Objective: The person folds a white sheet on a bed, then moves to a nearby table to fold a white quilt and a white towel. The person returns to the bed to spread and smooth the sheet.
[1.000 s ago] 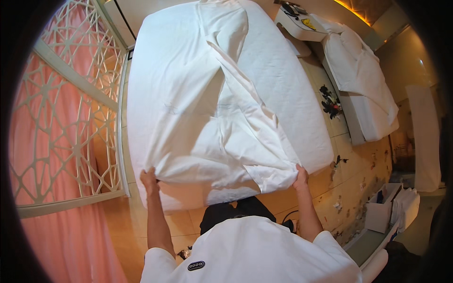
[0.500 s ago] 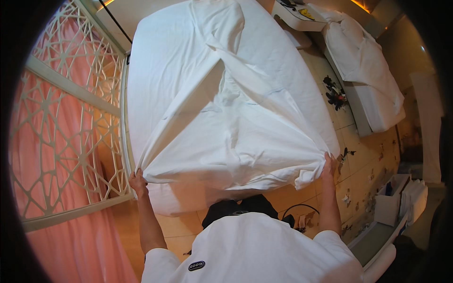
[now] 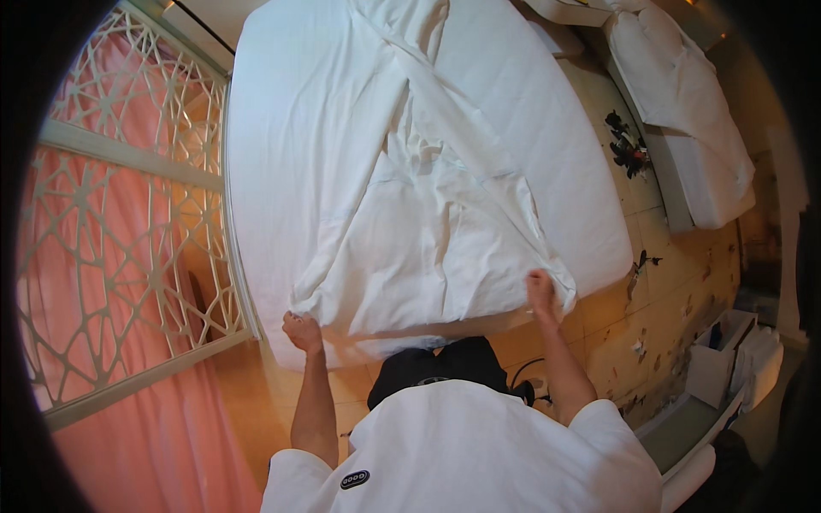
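Note:
A loose white bed sheet (image 3: pixel 402 265) lies rumpled over the white mattress (image 3: pixel 282 111), with two long folds running from its near corners to a crossing further up. My left hand (image 3: pixel 304 332) is closed at the sheet's near left corner, its fingertips against the cloth. Close to the near right corner, my right hand (image 3: pixel 540 295) has its fingers curled over the sheet. Whether cloth is pinched inside the right fingers is hidden. Between my hands the sheet hangs slack and wrinkled along the bed's near edge.
At left stands a cream lattice screen (image 3: pixel 128 162) in front of pink curtains (image 3: pixel 103 282). A second bed or couch under a white cover (image 3: pixel 667 77) is at far right. Dark scraps (image 3: pixel 629 150) litter the tiled floor. A box (image 3: pixel 718 355) sits on a bench (image 3: pixel 680 436) at lower right.
Both my hands have moved inward. The sheet, which was stretched taut between them and folded up, has dropped slack onto the mattress. The view has shifted slightly.

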The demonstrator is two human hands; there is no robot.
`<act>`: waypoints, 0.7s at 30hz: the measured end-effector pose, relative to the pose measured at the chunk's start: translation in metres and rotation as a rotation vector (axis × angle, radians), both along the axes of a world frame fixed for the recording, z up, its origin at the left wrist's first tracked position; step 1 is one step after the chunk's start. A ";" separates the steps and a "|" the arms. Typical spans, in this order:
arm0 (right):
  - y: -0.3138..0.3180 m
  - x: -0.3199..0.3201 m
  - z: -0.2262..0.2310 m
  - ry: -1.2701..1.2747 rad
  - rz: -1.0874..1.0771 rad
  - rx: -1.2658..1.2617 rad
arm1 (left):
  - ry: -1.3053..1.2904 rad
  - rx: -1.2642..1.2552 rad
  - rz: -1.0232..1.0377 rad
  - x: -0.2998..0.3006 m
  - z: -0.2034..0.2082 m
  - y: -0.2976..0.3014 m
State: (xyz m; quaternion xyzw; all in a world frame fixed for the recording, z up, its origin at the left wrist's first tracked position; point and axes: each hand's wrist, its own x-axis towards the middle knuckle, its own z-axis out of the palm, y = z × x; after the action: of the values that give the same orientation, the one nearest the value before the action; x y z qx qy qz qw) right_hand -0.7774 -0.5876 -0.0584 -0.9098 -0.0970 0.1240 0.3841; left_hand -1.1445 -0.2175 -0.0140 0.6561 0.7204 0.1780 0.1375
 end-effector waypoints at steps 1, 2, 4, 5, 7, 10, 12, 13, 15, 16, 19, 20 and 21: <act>0.034 -0.021 0.006 0.343 -0.013 0.063 | 0.108 0.118 -0.062 -0.006 -0.010 -0.007; 0.068 -0.044 0.023 0.510 0.107 0.114 | 0.088 0.271 -0.211 -0.018 -0.022 -0.019; 0.099 -0.072 0.003 0.448 0.290 0.085 | -0.080 -0.031 -0.298 0.009 -0.029 -0.040; 0.128 -0.091 0.013 0.519 0.360 0.015 | -0.171 -0.229 -0.296 -0.001 -0.037 -0.047; 0.146 -0.117 0.002 0.259 0.461 -0.151 | -0.289 -0.421 -0.405 0.022 -0.044 -0.077; 0.150 -0.121 -0.026 0.304 0.504 -0.307 | -0.256 -0.506 -0.644 0.060 -0.035 -0.121; 0.147 -0.122 -0.031 0.531 0.467 -0.226 | -0.348 -0.641 -0.610 0.069 -0.032 -0.142; 0.138 -0.118 -0.031 0.667 0.412 -0.117 | -0.348 -0.693 -0.601 0.076 -0.025 -0.151; 0.128 -0.112 -0.016 0.849 0.338 0.065 | -0.326 -0.675 -0.658 0.076 -0.026 -0.161; 0.121 -0.109 -0.002 0.900 0.313 0.132 | -0.319 -0.664 -0.687 0.077 -0.026 -0.166; 0.101 -0.098 0.038 1.092 0.157 0.415 | -0.340 -0.393 -0.942 0.099 -0.004 -0.169; 0.095 -0.097 0.049 1.170 0.074 0.566 | -0.339 -0.385 -1.004 0.109 0.005 -0.169; 0.089 -0.096 0.055 1.243 -0.012 0.718 | -0.338 -0.378 -1.066 0.118 0.014 -0.168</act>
State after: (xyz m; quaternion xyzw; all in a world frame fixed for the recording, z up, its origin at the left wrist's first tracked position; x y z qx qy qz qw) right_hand -0.8731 -0.4985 -0.0031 -0.4887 0.1097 0.5776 0.6446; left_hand -1.0268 -0.3854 0.0002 0.8543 0.2786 0.0550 0.4353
